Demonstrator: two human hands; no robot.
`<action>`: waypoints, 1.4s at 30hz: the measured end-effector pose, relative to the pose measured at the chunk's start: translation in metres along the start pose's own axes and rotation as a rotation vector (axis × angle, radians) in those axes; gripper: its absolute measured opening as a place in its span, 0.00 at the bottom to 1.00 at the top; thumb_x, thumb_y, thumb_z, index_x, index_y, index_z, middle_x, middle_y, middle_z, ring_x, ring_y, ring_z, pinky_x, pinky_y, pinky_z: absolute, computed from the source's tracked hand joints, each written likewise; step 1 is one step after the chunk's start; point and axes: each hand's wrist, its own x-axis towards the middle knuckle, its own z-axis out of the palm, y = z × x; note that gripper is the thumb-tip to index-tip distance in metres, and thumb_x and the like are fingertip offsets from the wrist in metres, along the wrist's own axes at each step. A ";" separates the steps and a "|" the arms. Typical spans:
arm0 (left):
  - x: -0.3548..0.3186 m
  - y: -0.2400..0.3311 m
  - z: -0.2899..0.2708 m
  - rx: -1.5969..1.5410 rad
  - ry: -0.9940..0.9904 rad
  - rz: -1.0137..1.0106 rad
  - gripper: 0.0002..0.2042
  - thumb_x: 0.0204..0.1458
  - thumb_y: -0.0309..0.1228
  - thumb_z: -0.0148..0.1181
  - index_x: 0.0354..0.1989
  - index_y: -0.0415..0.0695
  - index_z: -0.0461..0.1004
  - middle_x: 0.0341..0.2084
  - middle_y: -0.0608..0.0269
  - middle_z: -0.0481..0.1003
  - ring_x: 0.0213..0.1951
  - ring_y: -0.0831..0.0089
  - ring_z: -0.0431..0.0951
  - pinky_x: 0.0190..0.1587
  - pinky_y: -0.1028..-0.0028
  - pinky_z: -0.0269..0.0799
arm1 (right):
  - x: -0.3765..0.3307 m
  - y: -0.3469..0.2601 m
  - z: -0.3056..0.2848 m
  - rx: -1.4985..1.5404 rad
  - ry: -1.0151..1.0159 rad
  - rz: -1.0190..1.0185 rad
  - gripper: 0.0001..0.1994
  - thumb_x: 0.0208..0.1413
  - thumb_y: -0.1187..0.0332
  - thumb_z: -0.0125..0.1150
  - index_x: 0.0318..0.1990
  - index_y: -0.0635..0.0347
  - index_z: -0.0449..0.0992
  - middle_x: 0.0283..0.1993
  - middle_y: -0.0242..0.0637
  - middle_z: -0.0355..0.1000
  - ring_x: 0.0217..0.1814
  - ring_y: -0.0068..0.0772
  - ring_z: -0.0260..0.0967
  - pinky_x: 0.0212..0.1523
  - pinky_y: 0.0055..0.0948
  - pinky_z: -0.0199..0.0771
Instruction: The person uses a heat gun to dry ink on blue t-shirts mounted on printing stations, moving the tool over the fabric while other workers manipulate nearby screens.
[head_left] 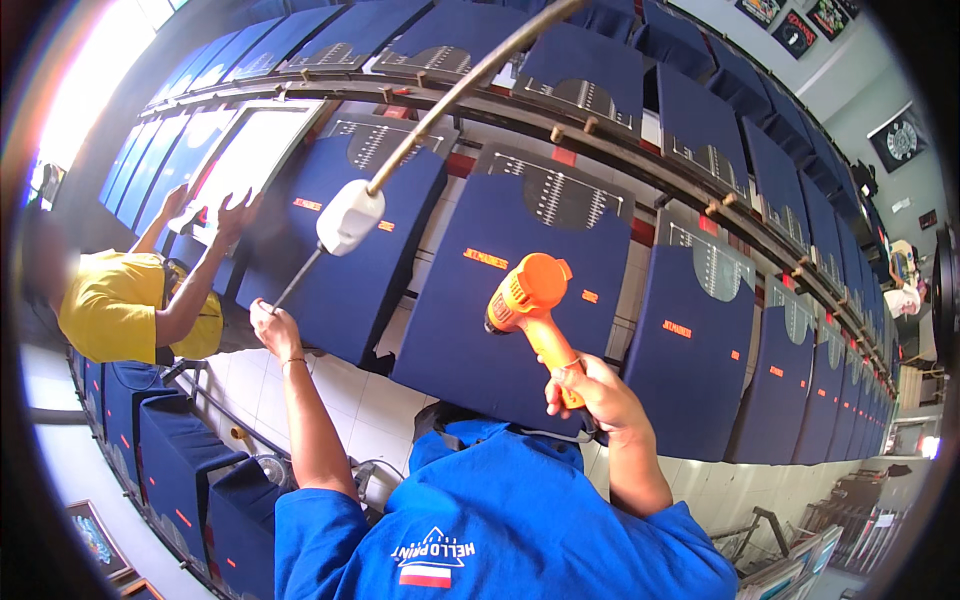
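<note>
The orange heat gun (533, 295) is held over a navy garment panel (450, 335), its dark nozzle aimed toward the person's left; whether it is running cannot be told. The right hand (605, 398) has its fingers curled around the lower handle, bent well in with no open gap, probably so that the grip bears the weight and leaves the nozzle free to swing; whether a finger presses a switch does not show. Farther left, the left hand (275, 330) pinches the slim dark cord (298, 280) with its fingertips drawn together. That cord runs up to a white fitting (350, 217) on a long tan pole or cable (455, 105), and the pinch seems meant to steer the fitting or hold it off the cloth. Beneath, the panels lie on dark boards (575, 195) with the neck openings baring white scale marks, likely for even alignment along the rail (630, 145). At far left a co-worker in a yellow shirt (112, 308) raises both hands beside a pale framed screen (250, 155).
</note>
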 end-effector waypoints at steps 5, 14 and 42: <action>-0.020 -0.065 0.041 0.047 -0.014 -0.076 0.13 0.59 0.27 0.45 0.50 0.33 0.67 0.45 0.40 0.72 0.49 0.46 0.72 0.54 0.56 0.67 | 0.028 -0.041 0.023 -0.143 0.034 -0.047 0.22 0.58 0.55 0.63 0.48 0.64 0.67 0.31 0.35 0.74 0.31 0.27 0.76 0.29 0.23 0.74; -0.043 -0.047 0.079 0.026 0.047 -0.176 0.18 0.61 0.28 0.42 0.58 0.34 0.64 0.58 0.28 0.59 0.59 0.40 0.62 0.63 0.54 0.57 | 0.112 -0.045 0.040 -0.076 0.162 -0.173 0.24 0.61 0.52 0.60 0.52 0.64 0.67 0.27 0.32 0.71 0.27 0.23 0.72 0.26 0.23 0.71; -0.036 -0.037 0.065 -0.063 -0.060 -0.263 0.21 0.59 0.32 0.48 0.59 0.36 0.64 0.58 0.39 0.64 0.65 0.45 0.55 0.67 0.56 0.52 | 0.163 -0.037 0.044 -0.058 0.146 -0.068 0.16 0.60 0.57 0.60 0.44 0.61 0.68 0.26 0.30 0.71 0.26 0.21 0.71 0.26 0.21 0.69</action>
